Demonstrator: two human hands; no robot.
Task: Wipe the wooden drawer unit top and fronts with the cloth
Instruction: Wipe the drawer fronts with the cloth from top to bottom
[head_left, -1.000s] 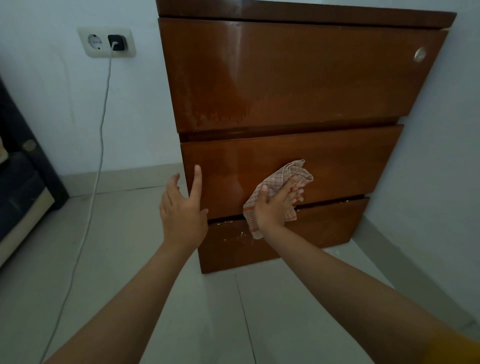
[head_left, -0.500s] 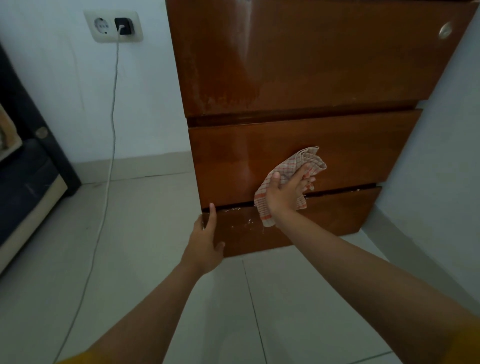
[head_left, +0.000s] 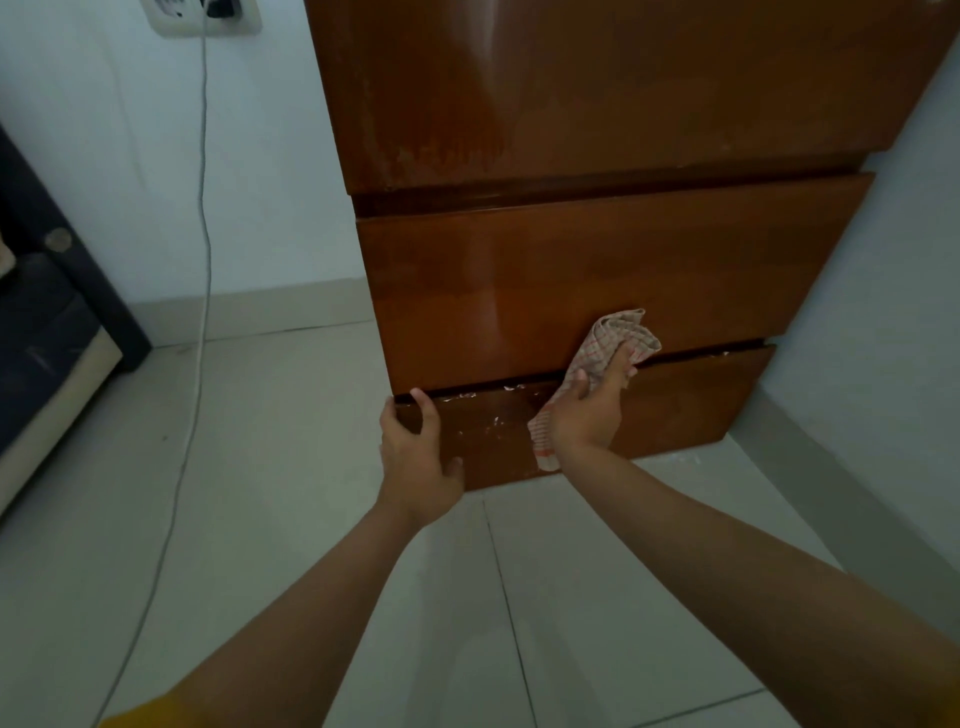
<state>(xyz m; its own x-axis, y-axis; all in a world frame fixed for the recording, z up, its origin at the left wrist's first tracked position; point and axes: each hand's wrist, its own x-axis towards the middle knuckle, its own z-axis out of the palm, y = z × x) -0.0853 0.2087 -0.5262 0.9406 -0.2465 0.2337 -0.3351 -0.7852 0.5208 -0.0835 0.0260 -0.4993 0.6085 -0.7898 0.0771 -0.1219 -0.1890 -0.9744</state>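
Cloth clenched in right hand; left hand, grip released, touches bottom drawer.

Pale walls, tiled floor.

White wall socket top left, dark plug in it. Pale cable hanging down to the grey tiled floor. Dark furniture (cream base edge) at far left.
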